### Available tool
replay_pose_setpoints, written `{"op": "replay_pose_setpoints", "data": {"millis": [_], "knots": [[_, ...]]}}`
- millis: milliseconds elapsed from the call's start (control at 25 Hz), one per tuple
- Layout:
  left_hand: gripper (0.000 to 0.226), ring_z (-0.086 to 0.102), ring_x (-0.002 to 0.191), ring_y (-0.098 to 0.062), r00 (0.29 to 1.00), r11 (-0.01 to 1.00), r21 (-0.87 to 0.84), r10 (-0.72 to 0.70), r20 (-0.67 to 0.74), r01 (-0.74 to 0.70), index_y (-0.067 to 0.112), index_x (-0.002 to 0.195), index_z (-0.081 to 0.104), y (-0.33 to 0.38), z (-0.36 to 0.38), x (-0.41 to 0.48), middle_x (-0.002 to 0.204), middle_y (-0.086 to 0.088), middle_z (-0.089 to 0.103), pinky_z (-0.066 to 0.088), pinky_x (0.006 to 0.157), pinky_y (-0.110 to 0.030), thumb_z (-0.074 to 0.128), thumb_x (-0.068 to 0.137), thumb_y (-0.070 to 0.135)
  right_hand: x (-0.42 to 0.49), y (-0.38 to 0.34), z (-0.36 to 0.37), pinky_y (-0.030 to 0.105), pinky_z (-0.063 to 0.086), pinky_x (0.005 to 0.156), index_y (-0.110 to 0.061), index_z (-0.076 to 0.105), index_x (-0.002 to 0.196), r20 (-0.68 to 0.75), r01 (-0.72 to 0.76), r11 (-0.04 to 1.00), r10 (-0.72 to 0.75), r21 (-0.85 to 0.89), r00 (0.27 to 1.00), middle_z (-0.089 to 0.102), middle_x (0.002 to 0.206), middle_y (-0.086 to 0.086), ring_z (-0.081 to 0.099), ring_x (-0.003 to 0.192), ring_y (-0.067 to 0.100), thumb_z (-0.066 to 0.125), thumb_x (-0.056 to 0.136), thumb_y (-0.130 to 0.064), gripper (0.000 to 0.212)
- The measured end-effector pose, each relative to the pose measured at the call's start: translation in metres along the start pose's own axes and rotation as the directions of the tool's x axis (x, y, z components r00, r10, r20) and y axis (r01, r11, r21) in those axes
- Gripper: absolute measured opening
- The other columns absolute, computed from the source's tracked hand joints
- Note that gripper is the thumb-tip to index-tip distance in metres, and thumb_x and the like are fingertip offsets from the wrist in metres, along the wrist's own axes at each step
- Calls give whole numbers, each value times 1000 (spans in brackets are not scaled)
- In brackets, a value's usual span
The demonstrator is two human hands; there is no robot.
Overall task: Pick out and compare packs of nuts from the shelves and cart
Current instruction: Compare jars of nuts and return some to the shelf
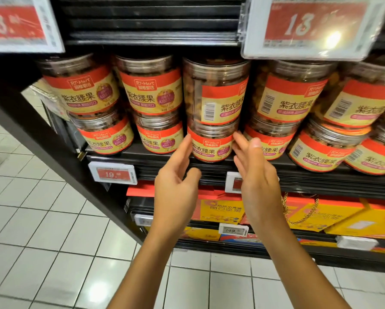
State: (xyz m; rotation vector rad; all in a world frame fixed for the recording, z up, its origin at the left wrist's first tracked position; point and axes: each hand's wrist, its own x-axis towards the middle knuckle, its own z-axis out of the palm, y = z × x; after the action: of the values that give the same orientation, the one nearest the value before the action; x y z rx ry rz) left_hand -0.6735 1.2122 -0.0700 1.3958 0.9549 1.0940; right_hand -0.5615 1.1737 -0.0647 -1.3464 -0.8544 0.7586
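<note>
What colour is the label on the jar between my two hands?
Orange-red band over pale yellow, on the jar; the head view shows it.

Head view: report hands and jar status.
Left hand and right hand open, flanking bottom jar. No grip yet. Top jar stacked on it.

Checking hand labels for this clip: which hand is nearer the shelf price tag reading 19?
Left. The left hand is just right of the price tag; the right hand lies farther right.
</note>
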Motion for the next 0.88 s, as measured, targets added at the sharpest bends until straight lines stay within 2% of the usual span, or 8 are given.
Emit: {"op": "replay_pose_setpoints", "data": {"millis": [160, 280, 360, 440, 520, 600, 760, 880], "knots": [[63, 51, 108, 18, 997, 998, 36, 56, -49, -54, 27, 136, 44, 10, -2, -4, 136, 14, 50, 41, 86, -4, 45, 79, 2, 3, -11, -4, 21, 41, 103, -32, 54, 122, -62, 61, 998, -59, 18, 996, 60, 115, -26, 53, 113, -8, 28, 94, -49, 42], [62, 41, 130, 3, 976, 979, 34, 205, -79, -203, 38, 129, 43, 31, -3, 4, 141, 11, 46, 35, 109, -26, 44, 76, 6, 11, -33, -3, 16, 37, 102, -44, 51, 112, -51, 112, 990, -108, 81, 993, 56, 105, -37, 49, 113, -14, 31, 87, -51, 33], [57, 37, 132, 3, 974, 978, 33, 210, -82, -208, 44, 122, 44, 44, 3, 9, 140, 16, 44, 31, 112, -31, 45, 77, 9, 15, -43, 1, 7, 36, 94, -48, 50, 106, 33, 106, 990, -109, 96, 993, 56, 97, -44, 48, 108, -20, 31, 87, -49, 27], [56, 37, 131, 3, 983, 986, 46, 162, -90, -159, 37, 128, 44, 49, 5, 16, 137, 19, 42, 31, 113, -31, 49, 81, 7, 9, -44, 5, 4, 36, 91, -48, 49, 107, 75, 150, 987, -155, 63, 985, 56, 100, -44, 47, 109, -21, 29, 89, -49, 27], [54, 42, 129, -1, 987, 989, 58, 142, -70, -138, 20, 133, 48, 53, 2, 28, 138, 11, 47, 35, 111, -30, 48, 85, -4, -1, -37, 4, 6, 33, 100, -43, 43, 120, 84, 199, 979, -202, 43, 976, 51, 119, -37, 41, 120, -17, 27, 88, -56, 38], [50, 51, 119, 3, 988, 987, 70, 147, -42, -144, 14, 128, 55, 57, -4, 36, 128, 9, 58, 42, 102, -19, 43, 85, -8, -7, -33, 1, 9, 30, 104, -40, 42, 125, 69, 217, 975, -220, 41, 973, 48, 128, -29, 39, 125, -14, 26, 85, -57, 46], [50, 54, 109, 12, 983, 994, 30, 112, -146, -109, 13, 130, 53, 50, -3, 27, 117, 15, 59, 44, 91, -7, 43, 86, -8, 9, -39, -4, 3, 39, 90, -41, 51, 106, 29, 165, 974, -171, 157, 985, 61, 98, -39, 51, 108, -18, 29, 92, -44, 27], [51, 52, 120, 2, 990, 995, 27, 94, -104, -92, 14, 133, 50, 40, 2, 19, 129, 9, 56, 42, 104, -23, 45, 87, -7, 9, -42, 2, -1, 38, 82, -41, 52, 100, 83, 184, 975, -195, 125, 977, 60, 92, -43, 51, 100, -23, 27, 97, -37, 26]]}}
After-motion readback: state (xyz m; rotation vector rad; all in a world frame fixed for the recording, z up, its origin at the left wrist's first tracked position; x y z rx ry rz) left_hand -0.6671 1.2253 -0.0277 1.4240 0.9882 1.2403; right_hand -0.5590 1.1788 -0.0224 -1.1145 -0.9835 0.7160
